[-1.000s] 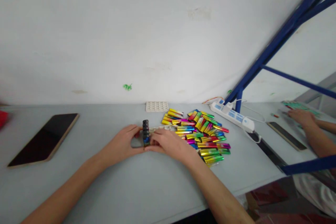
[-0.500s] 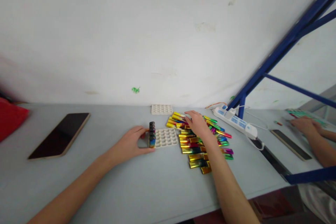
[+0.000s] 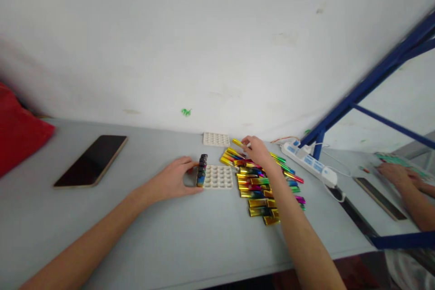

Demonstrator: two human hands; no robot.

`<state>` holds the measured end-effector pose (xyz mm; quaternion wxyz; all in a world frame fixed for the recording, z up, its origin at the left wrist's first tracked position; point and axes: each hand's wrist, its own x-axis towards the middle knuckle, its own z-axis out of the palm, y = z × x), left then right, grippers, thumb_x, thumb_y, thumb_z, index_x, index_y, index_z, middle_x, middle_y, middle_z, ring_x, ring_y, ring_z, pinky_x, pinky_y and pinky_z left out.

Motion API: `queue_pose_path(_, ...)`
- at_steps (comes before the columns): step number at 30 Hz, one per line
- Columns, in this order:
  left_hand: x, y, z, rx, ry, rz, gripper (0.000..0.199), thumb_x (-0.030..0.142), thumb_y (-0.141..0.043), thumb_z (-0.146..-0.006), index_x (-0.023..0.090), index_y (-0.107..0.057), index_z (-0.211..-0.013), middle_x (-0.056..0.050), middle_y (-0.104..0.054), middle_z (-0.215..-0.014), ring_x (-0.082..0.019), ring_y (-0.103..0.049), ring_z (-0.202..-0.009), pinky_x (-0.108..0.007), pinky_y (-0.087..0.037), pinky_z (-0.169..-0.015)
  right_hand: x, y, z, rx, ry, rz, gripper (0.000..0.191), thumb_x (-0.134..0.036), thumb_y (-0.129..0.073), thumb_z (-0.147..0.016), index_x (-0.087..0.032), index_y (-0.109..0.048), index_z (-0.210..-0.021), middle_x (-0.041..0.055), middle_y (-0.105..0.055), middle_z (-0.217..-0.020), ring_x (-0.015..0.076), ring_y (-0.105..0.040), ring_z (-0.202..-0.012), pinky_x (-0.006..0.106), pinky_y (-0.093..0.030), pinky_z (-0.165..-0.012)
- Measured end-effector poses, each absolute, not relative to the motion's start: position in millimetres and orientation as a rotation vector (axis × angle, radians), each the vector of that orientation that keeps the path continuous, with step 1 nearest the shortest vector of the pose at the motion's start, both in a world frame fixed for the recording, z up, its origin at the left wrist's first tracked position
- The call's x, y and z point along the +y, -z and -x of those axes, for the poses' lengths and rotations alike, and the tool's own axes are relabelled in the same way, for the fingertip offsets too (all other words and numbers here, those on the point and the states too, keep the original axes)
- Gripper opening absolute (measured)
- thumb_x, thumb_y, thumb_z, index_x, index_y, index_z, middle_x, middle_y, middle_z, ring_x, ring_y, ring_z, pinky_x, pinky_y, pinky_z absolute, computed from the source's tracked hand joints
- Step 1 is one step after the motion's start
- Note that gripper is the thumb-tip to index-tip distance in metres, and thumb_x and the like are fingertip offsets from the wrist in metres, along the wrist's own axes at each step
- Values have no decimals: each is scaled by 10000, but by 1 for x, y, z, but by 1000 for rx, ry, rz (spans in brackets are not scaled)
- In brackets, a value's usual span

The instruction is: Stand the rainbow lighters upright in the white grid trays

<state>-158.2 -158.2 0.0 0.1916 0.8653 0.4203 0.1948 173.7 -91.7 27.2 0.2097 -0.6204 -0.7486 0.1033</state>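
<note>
My left hand (image 3: 175, 179) is curved around the left end of a white tray (image 3: 220, 176) with rows of round holes. Its thumb is at the near corner and its fingers are at the far side, holding the tray. A column of several black-topped lighters (image 3: 203, 170) stands upright along the tray's left edge, between thumb and fingers. In my right hand (image 3: 254, 148) is one gold lighter (image 3: 237, 142), pinched by the fingertips and raised above the pile. Under the hand and forearm lies a loose pile of shiny gold and coloured lighters (image 3: 256, 194), partly hidden.
A second white tray (image 3: 216, 139) lies near the wall. A dark-screened tablet (image 3: 91, 161) and red cloth-like item (image 3: 22, 133) are left. To the right are a power strip (image 3: 309, 161), a blue metal frame (image 3: 343, 111) and another person's hands (image 3: 396, 174).
My right hand has lifted a gold lighter off the pile's far side. My left hand stays at the tray. The whole view has shifted slightly.
</note>
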Motion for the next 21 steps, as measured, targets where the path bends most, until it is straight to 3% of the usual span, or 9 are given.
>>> queue_pose_path(4,-156,-2,165,1110,-470,-2443,472,554,-790,-779,221,-725,-1108,-81,-684,-1077,-299,-661,-1048,-390,-530,-964,-106,-24,-162,-1635,-753,1364,278,-363,-734,-905,-203,-737,-1131,41,-747,-995,160,-669,-787,302,-571,-753)
queue_pose_path(7,-155,-1,167,1103,-469,-2476,444,533,-808,-754,241,-711,-1074,-94,-685,-1097,-315,-660,-1075,-405,-534,-981,-117,-20,-143,-1186,-1116,1064,460,-456,-915,-709,-215,-775,-1075,-19,-691,-805,143,-627,-761,289,-550,-763)
queue_pose_path(10,-157,1,163,1170,-502,-2480,535,579,-854,-693,228,-695,-1065,-104,-700,-1095,-334,-666,-1072,-434,-537,-993,-130,-16,-122,-958,-1315,966,492,-471,-971,-625,-209,-805,-1007,-7,-705,-845,127,-608,-770,270,-526,-749)
queue_pose_path(15,-156,5,155,1251,-567,-2474,639,673,-914,-594,206,-670,-954,-110,-716,-1056,-336,-670,-1022,-439,-544,-944,-153,-17,-100,-995,-1470,872,438,-542,-920,-723,-226,-744,-970,19,-737,-961,164,-673,-869,306,-562,-814)
queue_pose_path(18,-154,6,155,1237,-582,-2447,646,702,-909,-587,210,-684,-939,-102,-720,-1051,-324,-671,-1001,-425,-552,-915,-168,-25,-91,-1150,-1581,785,407,-618,-784,-866,-267,-636,-1010,-25,-679,-811,151,-648,-708,315,-559,-742)
queue_pose_path(21,-154,7,158,1217,-596,-2408,652,723,-892,-597,207,-721,-956,-93,-724,-1063,-321,-674,-1012,-419,-563,-908,-178,-30,-81,-1285,-1602,780,436,-685,-689,-913,-281,-592,-1043,-79,-501,-653,116,-462,-533,251,-459,-561)
